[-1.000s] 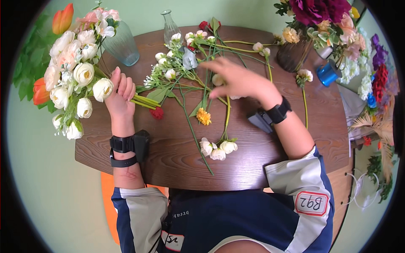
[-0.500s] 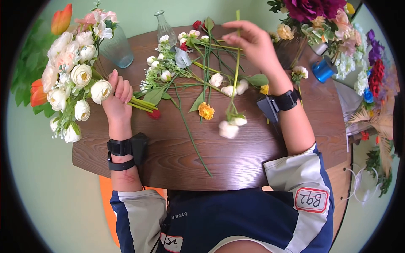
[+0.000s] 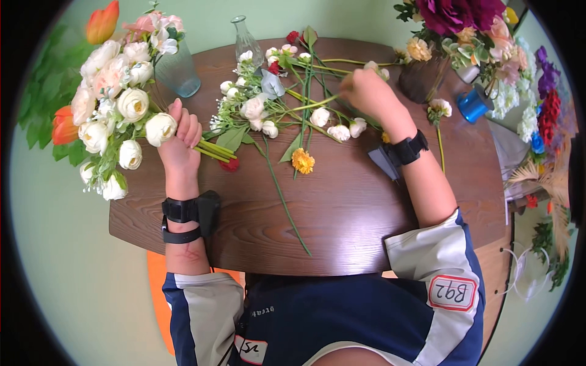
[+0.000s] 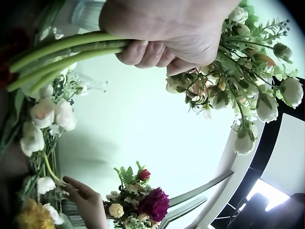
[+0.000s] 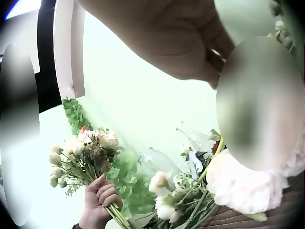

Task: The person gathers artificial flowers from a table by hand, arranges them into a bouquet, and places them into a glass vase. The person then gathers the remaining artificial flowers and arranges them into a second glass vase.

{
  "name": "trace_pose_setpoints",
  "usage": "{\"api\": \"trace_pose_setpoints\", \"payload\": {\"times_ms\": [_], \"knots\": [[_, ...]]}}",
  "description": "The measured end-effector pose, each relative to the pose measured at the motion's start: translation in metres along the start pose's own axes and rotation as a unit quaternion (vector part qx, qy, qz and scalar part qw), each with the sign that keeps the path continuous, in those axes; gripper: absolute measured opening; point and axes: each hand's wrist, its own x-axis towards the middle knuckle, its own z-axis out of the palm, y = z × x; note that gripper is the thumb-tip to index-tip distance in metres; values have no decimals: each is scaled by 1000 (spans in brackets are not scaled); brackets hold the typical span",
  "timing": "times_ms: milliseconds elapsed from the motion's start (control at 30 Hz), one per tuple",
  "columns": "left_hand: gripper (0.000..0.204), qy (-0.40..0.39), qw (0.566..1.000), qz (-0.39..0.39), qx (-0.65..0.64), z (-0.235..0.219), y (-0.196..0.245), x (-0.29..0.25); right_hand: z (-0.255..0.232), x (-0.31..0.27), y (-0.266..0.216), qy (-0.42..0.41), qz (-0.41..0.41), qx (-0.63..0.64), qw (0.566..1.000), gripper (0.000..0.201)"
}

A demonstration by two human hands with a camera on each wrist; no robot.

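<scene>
My left hand (image 3: 182, 143) grips the green stems (image 4: 71, 50) of a bouquet (image 3: 131, 105) of white and pale pink blooms. The flower heads lean out to the left, and the stem ends poke out to the right of the fist. Over the middle of the table my right hand (image 3: 373, 94) pinches the end of a white flower spray's stem (image 3: 317, 104). Its white blooms (image 3: 253, 108) point left, overlapping the loose flowers in the head view. Below them lies a yellow flower (image 3: 303, 161). In the right wrist view the right hand (image 5: 176, 43) is dark, its fingertips partly hidden by a blurred patch.
Loose white flowers (image 3: 339, 132) and stems spread across the wooden table (image 3: 274, 226). At the back stand a clear glass vase (image 3: 240, 36) and a bluish vase (image 3: 180, 76). To the right are a dark vase (image 3: 418, 82) with a purple bloom and a blue spool (image 3: 474, 105).
My right hand lifted the white spray from the table by its stem. The spray swung from pointing toward me to pointing left. The left hand stayed about still with the bouquet.
</scene>
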Motion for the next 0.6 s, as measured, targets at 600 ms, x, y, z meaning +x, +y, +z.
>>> {"api": "trace_pose_setpoints", "payload": {"times_ms": [600], "knots": [[7,85,978,153,112,2,-21,-7,-52,-2,-48,245,2,242,939,11]]}}
